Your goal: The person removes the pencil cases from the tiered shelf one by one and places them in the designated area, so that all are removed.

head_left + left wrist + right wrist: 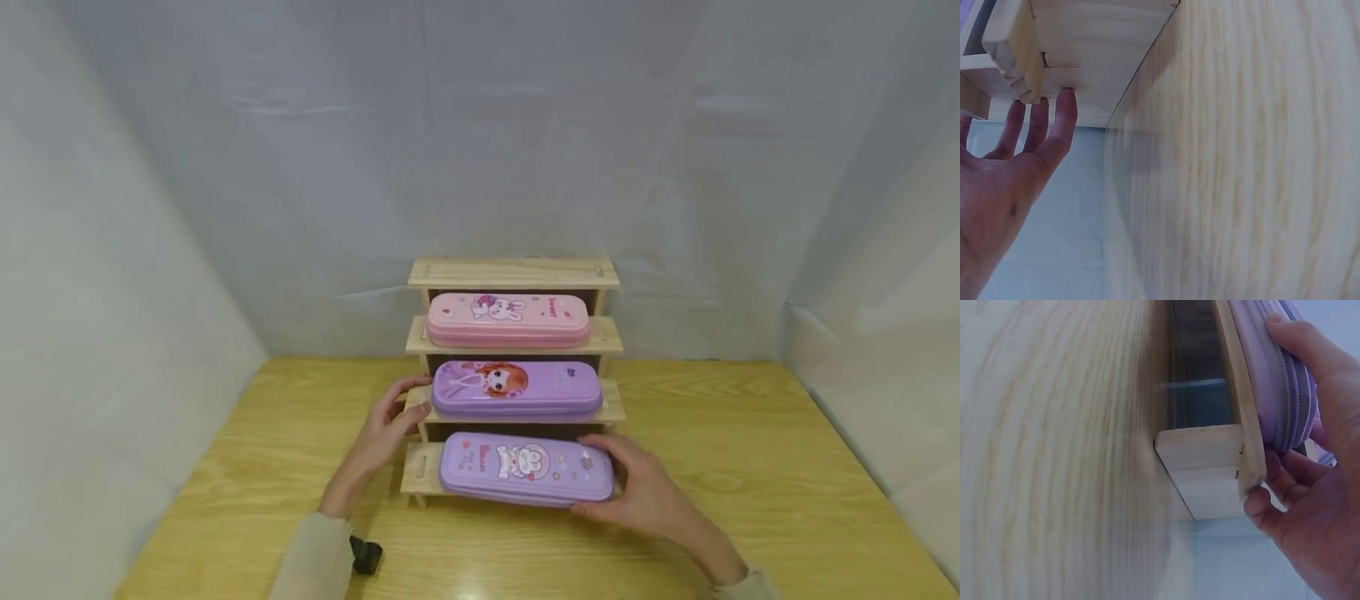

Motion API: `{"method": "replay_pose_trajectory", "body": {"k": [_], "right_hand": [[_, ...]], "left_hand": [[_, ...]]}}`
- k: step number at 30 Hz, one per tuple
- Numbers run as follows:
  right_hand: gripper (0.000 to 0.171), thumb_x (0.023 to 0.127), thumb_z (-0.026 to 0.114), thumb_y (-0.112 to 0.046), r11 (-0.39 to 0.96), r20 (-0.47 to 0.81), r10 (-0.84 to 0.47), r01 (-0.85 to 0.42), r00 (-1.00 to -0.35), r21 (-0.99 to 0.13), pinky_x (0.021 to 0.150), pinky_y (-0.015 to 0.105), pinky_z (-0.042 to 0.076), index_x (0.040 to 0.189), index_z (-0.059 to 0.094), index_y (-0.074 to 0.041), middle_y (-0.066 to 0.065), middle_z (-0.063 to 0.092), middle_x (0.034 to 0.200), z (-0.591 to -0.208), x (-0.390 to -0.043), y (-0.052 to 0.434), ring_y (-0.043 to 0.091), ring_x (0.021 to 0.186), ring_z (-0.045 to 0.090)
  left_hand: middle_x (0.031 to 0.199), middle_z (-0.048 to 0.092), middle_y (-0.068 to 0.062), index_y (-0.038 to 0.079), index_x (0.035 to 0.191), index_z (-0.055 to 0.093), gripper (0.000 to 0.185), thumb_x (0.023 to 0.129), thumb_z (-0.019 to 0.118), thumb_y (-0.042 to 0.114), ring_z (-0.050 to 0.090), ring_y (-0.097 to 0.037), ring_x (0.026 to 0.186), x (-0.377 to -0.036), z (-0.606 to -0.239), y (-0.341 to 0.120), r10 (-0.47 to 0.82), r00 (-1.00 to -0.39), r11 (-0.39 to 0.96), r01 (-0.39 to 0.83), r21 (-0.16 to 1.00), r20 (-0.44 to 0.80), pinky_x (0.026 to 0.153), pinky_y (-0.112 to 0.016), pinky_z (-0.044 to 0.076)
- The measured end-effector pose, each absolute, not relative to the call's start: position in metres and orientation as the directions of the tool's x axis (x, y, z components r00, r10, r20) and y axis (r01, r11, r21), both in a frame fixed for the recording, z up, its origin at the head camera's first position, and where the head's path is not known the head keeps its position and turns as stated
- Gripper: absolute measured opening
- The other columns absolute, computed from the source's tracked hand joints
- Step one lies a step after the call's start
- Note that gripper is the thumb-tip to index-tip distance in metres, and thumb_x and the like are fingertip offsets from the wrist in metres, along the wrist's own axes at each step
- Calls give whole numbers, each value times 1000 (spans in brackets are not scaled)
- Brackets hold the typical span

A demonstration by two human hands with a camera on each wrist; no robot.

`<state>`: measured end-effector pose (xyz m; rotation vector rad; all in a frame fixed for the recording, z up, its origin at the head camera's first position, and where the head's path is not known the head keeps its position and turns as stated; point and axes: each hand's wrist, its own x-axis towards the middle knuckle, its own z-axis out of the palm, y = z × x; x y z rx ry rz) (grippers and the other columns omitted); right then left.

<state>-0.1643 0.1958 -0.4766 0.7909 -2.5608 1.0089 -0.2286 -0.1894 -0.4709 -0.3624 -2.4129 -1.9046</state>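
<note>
A small stepped wooden rack [513, 273] bears three zippered pencil cases. On its lowest step lies a lilac pencil case [480, 467] with a bunny print, slightly askew. My right hand [645, 492] grips this case's right end, thumb at the front edge and fingers behind. The right wrist view shows its zipper side [1288, 381] against the step. My left hand [386, 433] touches the rack's left side near the purple pencil case [517, 387] with a girl print; in the left wrist view its fingertips [1066, 100] rest on the wood. A pink pencil case [508, 318] lies one step higher.
The rack stands on a wood-grain table [750, 467]. Pale cloth walls [525, 150] close off the back and both sides. A small black object [366, 554] lies beside the left sleeve [315, 554].
</note>
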Motion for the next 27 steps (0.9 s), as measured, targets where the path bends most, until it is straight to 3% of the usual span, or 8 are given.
{"method": "replay_pose_trajectory", "body": {"k": [9, 16, 27], "right_hand": [[83, 62, 100, -28, 519, 358, -385, -520, -851, -679, 86, 23, 56, 134, 63, -11, 2, 65, 123, -469, -163, 214, 3, 102, 59], [80, 62, 100, -25, 481, 364, -360, -506, -859, -716, 80, 23, 57, 133, 63, -12, 3, 65, 122, -467, -161, 232, 2, 98, 60], [77, 64, 99, -23, 500, 327, -337, -462, -883, -732, 82, 22, 57, 132, 64, -18, 3, 65, 126, -465, -157, 259, 1, 100, 63]], "left_hand": [[145, 52, -16, 8, 142, 54, 41, 102, 60, 15, 60, -14, 104, -230, -472, -189, 149, -971, 208, 213, 955, 185, 82, -31, 57], [144, 52, -14, 9, 142, 54, 41, 102, 60, 16, 60, -18, 106, -229, -472, -189, 148, -973, 204, 203, 958, 174, 82, -32, 57], [148, 49, -15, 8, 142, 53, 41, 103, 59, 16, 58, -20, 107, -228, -469, -189, 162, -969, 199, 220, 955, 189, 83, -32, 56]]}}
